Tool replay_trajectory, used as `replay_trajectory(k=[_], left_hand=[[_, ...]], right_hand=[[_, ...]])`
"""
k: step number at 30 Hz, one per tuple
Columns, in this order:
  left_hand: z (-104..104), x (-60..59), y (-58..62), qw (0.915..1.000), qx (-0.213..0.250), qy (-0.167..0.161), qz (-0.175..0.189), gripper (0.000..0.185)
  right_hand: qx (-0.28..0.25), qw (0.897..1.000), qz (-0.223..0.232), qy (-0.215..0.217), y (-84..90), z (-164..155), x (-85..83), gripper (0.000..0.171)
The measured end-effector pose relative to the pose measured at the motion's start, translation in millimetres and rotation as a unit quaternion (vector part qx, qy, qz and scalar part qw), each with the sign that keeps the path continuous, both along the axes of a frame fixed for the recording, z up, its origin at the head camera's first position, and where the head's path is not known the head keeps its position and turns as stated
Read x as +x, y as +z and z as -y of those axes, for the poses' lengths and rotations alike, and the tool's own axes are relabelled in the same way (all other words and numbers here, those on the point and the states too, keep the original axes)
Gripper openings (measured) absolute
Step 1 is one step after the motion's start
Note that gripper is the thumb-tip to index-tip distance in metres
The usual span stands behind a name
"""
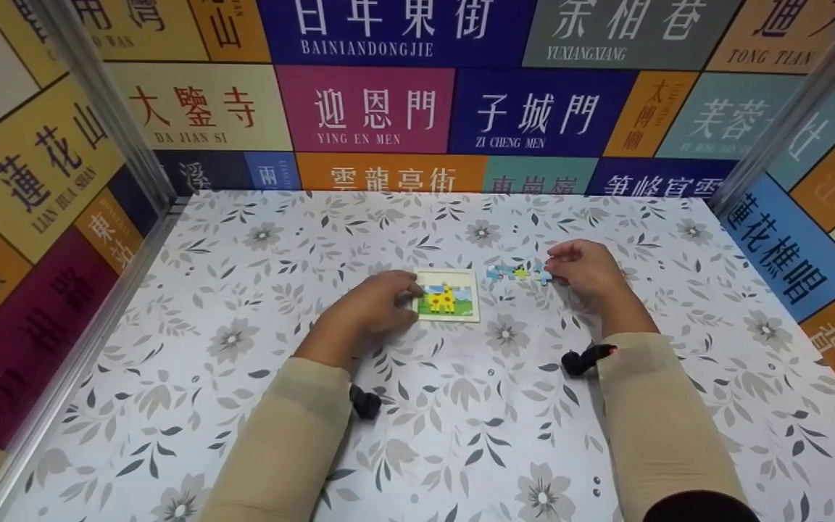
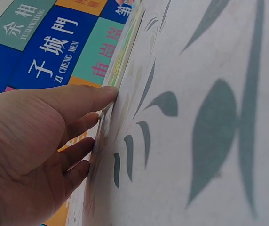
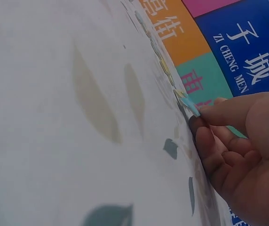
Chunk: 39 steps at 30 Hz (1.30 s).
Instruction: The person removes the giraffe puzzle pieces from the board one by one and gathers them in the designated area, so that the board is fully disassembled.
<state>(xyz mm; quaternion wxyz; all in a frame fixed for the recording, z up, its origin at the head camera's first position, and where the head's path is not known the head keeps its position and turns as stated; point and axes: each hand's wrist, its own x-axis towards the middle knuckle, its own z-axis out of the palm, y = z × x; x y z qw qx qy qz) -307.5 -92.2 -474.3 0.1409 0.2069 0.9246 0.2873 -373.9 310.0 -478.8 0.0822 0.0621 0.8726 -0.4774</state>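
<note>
A small square puzzle tray (image 1: 477, 297) with a pale frame lies on the table. The puzzle inside shows a yellow giraffe with red spots on green and blue; its upper strip is bare board. My left hand (image 1: 377, 301) holds the tray by its left side, and in the left wrist view the thumb (image 2: 104, 97) touches its edge. To the right of the tray, my right hand (image 1: 584, 270) pinches a light blue puzzle piece (image 3: 191, 106) between thumb and forefinger, low over the table. Loose blue and yellow puzzle pieces (image 1: 517, 273) lie in a row beside these fingertips.
A white cloth with grey flowers and leaves covers the table (image 1: 446, 435). Colourful panels (image 1: 367, 109) with Chinese lettering stand at the back and both sides. A dark round object (image 1: 700, 507) shows at the bottom right edge.
</note>
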Motion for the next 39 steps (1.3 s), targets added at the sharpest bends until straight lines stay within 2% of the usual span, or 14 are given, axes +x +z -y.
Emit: replay_trajectory(k=[17, 23, 31, 35, 39], left_hand=[[-1, 0.4, 1.6, 0.9999, 0.001, 0.008, 0.006, 0.039], [-1, 0.8, 2.8, 0.9999, 0.001, 0.007, 0.012, 0.041], [-3, 0.2, 3.1, 0.9996, -0.003, 0.018, 0.022, 0.039], [-2, 0.6, 2.7, 0.9993, 0.006, 0.027, 0.027, 0.039], [-2, 0.4, 1.5, 0.9993, 0.005, 0.026, 0.028, 0.040]], right_hand=[[0.003, 1.000, 0.000, -0.016, 1.7, -2, 1.7, 0.036], [-0.005, 1.000, -0.014, -0.004, 4.7, 1, 4.6, 0.040], [0.026, 0.997, -0.048, 0.047, 19.5, 26, 7.4, 0.041], [0.027, 0.998, -0.036, 0.052, 29.3, 47, 9.4, 0.040], [0.019, 0.997, -0.018, 0.075, 36.2, 70, 12.4, 0.040]])
